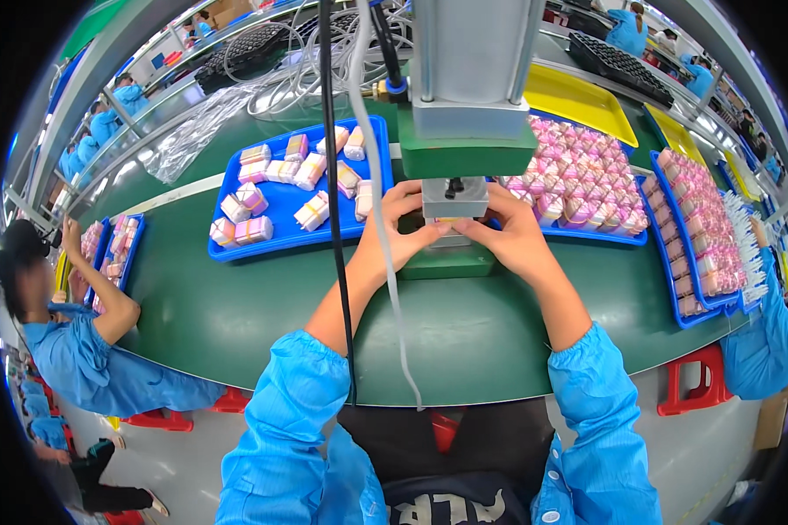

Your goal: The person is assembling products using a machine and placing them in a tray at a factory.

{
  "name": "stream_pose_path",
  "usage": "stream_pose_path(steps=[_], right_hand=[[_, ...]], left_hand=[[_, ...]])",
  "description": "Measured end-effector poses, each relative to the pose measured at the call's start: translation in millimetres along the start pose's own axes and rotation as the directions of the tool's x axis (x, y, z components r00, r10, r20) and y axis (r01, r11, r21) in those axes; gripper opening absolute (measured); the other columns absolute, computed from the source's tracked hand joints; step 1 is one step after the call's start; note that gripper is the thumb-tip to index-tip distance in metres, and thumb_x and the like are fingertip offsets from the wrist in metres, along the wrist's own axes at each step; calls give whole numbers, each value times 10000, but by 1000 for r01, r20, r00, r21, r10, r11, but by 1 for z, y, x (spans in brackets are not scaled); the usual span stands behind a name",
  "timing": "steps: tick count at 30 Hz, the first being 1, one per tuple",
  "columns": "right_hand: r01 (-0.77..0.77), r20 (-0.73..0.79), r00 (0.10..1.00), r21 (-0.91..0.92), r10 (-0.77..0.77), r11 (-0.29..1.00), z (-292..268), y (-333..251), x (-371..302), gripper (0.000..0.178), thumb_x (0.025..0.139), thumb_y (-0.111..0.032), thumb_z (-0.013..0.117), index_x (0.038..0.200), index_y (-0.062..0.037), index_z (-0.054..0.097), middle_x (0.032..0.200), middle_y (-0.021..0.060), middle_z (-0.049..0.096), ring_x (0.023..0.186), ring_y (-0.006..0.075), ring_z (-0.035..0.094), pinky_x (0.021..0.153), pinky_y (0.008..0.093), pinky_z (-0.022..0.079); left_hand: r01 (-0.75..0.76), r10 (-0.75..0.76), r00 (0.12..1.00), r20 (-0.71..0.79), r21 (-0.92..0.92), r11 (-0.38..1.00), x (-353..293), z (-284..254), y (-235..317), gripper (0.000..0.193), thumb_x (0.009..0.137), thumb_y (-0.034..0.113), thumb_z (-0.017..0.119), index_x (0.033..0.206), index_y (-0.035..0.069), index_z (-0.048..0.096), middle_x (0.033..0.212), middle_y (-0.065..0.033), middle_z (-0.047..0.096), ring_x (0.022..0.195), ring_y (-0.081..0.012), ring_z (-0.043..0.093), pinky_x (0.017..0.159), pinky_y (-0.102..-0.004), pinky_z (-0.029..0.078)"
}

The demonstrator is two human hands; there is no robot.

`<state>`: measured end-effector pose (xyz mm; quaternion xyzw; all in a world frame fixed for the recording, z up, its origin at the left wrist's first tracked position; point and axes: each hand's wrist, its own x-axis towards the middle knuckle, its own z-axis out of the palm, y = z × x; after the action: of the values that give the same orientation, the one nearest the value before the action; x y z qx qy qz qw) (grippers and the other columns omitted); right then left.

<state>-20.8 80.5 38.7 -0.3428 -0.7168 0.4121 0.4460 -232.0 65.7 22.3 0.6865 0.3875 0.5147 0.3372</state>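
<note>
Both my hands meet at a bench press [473,70], under its green block [468,156] and small metal head [454,198]. My left hand [396,229] comes in from the left, thumb and fingers closed around the press's lower part. From the other side my right hand [510,229] mirrors it, its thumb almost touching the left one. Between the thumbs a small part shows only a thin yellowish edge; the metal head and my fingers hide the rest. Beneath sits the press's green base [446,264].
At left a blue tray [280,203] holds scattered pink-and-white wrapped blocks [313,211]. A fuller blue tray [600,235] stands right, with stacked trays [700,308] beyond. A black cable [334,192] and a pale hose [383,227] hang before my left arm. Co-workers [87,350] sit either side.
</note>
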Motion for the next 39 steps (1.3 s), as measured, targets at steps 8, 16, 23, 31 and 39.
stream_pose_path(steps=[8, 16, 23, 31, 39], right_hand=[[0, 3, 1000, -17, 0, 1000, 2, -4, 0, 287, 813, -99, 769, 1084, -27, 706, 1064, 15, 613, 799, 99, 491, 716, 253, 433], [-14, -15, 1000, -9, 14, 1000, 2, -2, 0, 321, 801, -129, 787, 1092, -22, 704, 1019, 10, 608, 771, 104, 474, 709, 258, 428], [-8, -14, 1000, -1, 8, 1000, 4, 1, 1, 297, 800, -127, 790, 1063, -17, 705, 968, 3, 598, 743, 99, 458, 675, 251, 416], [-9, -15, 1000, -26, 9, 1000, 3, 4, 1, 344, 792, -141, 800, 1098, -14, 708, 999, 10, 608, 743, 99, 467, 674, 250, 419], [-34, -1, 999, -6, 34, 999, 3, 3, 1, 323, 802, -144, 794, 1091, -25, 714, 1032, 10, 612, 768, 102, 474, 692, 253, 426]], left_hand=[[35, -35, 999, -16, -29, 999, -1, 0, 1, 260, 818, 47, 747, 1058, -48, 713, 1268, -105, 569, 1194, -227, 534, 1024, -356, 401], [64, -66, 997, -27, -88, 994, -1, 2, -2, 341, 824, 202, 769, 1134, 67, 731, 1263, -120, 605, 1197, -256, 545, 1047, -400, 395], [72, -73, 997, -25, -38, 997, -3, 0, -4, 338, 825, 205, 768, 1131, 68, 733, 1244, -119, 614, 1166, -256, 563, 1030, -394, 408], [120, -126, 991, -40, -141, 983, -3, 4, 2, 375, 823, 151, 786, 1155, -3, 703, 1214, -110, 619, 1123, -217, 602, 981, -334, 478], [85, -89, 995, -48, -74, 994, -4, 3, -5, 345, 814, 148, 784, 1131, 25, 722, 1214, -108, 622, 1124, -218, 595, 984, -346, 468]])
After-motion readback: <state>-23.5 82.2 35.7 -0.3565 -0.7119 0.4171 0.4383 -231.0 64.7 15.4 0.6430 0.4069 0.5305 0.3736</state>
